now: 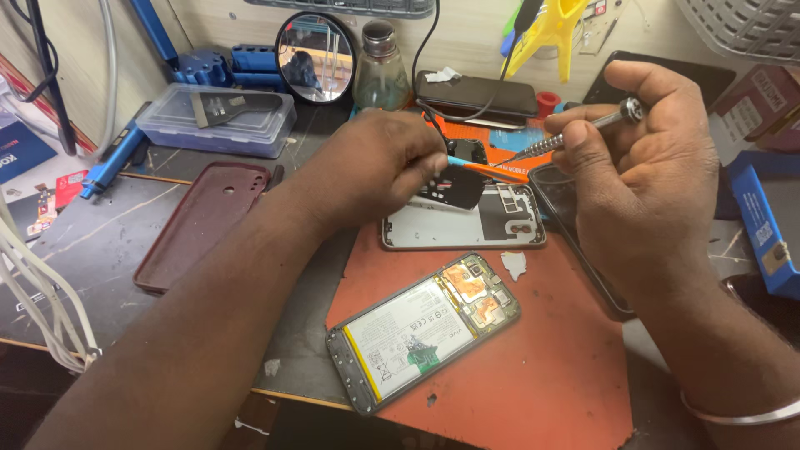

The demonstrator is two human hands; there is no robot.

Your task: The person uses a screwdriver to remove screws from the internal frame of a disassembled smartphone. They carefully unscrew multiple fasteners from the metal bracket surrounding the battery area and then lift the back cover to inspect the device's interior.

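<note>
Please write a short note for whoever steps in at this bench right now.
Left hand: fingers pinch a black inner cover plate and an orange-and-blue pry tool.
Right hand: holds a metal precision screwdriver, tip toward the plate.
Opened phone, battery exposed, lies on the red mat; its back cover lies behind it.
Done: back off, plate lifted. Left: phone still open.

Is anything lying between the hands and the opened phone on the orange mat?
Nothing visible does. The opened phone lies uncovered on the orange mat, nearer the camera than the left hand and right hand.
</note>
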